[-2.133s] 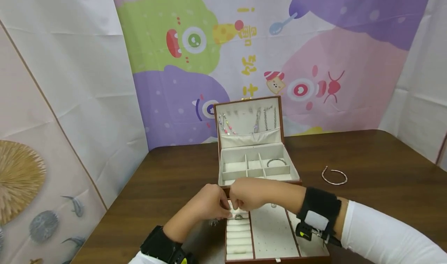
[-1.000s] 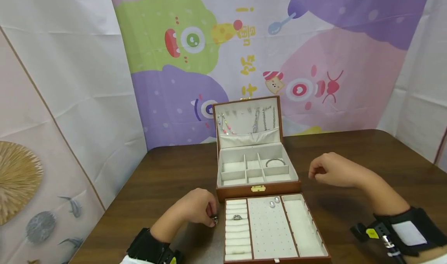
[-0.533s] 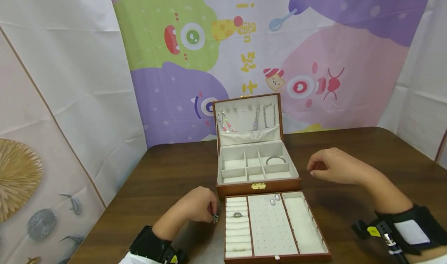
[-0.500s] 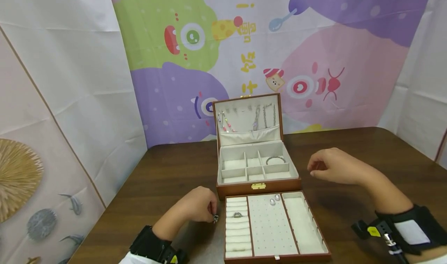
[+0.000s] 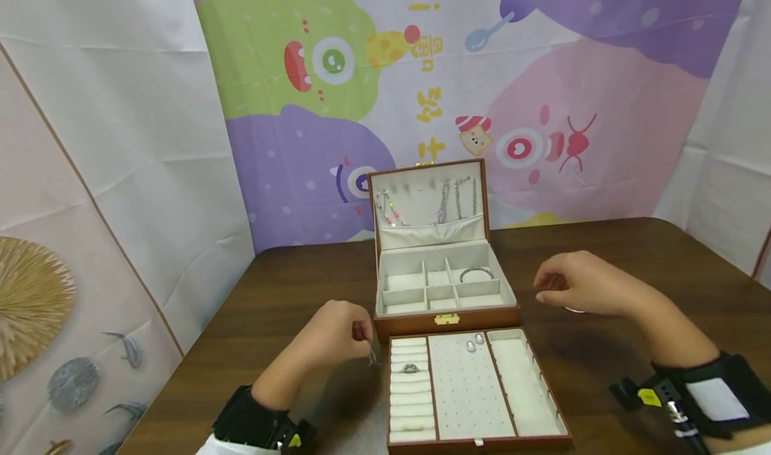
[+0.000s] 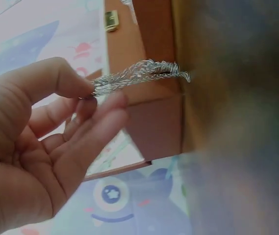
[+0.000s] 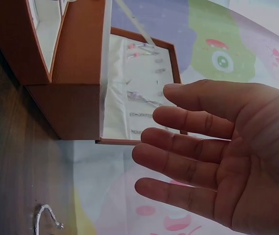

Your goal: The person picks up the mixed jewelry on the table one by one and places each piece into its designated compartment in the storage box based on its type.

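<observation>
Between thumb and fingertips, my left hand (image 5: 337, 334) pinches a bunched silver chain (image 6: 139, 76), which hangs just left of the tray in the head view. Its loose end points down toward the table. My right hand (image 5: 581, 284) is held above the table to the right of the box, fingers loosely bent and nothing in them. Below it lies an open silver bangle (image 7: 38, 220), mostly hidden by the hand in the head view. A brown jewelry tray (image 5: 472, 395) sits before me, with a ring (image 5: 410, 369) in its rolls and two pearl earrings (image 5: 471, 346) on its middle panel.
Behind the tray stands a brown jewelry box (image 5: 476, 319), lid up, with a bangle (image 5: 476, 270) in a rear right compartment. Several necklaces (image 5: 444, 204) hang inside the lid. A printed cloth (image 5: 337, 174) hangs behind the table (image 5: 301, 288).
Both hands were over the tray's ring rolls; the right hand has withdrawn to the right, above the bangle. My left hand moved off the tray to the chain and has lifted it slightly.
</observation>
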Demonstrator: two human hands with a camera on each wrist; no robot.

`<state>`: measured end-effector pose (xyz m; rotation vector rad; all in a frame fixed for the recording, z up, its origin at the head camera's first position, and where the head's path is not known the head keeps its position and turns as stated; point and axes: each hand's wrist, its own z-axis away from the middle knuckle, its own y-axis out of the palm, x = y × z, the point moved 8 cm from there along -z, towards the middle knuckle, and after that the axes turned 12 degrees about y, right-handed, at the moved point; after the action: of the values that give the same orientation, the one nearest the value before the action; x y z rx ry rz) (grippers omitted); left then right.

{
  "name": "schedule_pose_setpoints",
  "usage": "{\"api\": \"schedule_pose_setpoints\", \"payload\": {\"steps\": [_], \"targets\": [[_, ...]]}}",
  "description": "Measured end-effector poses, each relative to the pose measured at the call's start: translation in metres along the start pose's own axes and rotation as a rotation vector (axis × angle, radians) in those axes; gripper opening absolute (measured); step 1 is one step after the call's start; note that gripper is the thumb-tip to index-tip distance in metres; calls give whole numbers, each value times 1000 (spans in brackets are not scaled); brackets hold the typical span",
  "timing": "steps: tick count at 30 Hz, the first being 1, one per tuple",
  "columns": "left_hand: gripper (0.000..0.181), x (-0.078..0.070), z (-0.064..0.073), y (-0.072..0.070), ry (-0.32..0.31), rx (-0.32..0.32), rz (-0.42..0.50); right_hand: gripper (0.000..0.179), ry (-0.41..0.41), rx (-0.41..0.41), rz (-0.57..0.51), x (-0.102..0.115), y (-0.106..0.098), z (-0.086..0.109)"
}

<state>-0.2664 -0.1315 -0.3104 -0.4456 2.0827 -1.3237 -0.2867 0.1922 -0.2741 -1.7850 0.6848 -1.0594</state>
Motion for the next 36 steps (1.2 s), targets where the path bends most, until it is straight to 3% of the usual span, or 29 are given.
{"api": "schedule_pose_setpoints", "payload": {"steps": [9, 17, 23, 31, 36], "targets": [[12, -7, -1, -33, -99, -171, 216, 7, -3, -20, -4, 1, -6, 4], [8, -27, -14, -51, -34, -259, 308, 9, -108, -142, 20, 29, -22, 4], [8, -48, -33, -53, 32, -282, 382, 11, -214, -195, -27, 62, -30, 5], [5, -72, -67, -46, 76, -321, 479, 10, -327, -156, -178, 106, -19, 0], [5, -83, -79, -44, 60, -373, 578, 2, -282, -143, -276, 113, -8, -3]]}}
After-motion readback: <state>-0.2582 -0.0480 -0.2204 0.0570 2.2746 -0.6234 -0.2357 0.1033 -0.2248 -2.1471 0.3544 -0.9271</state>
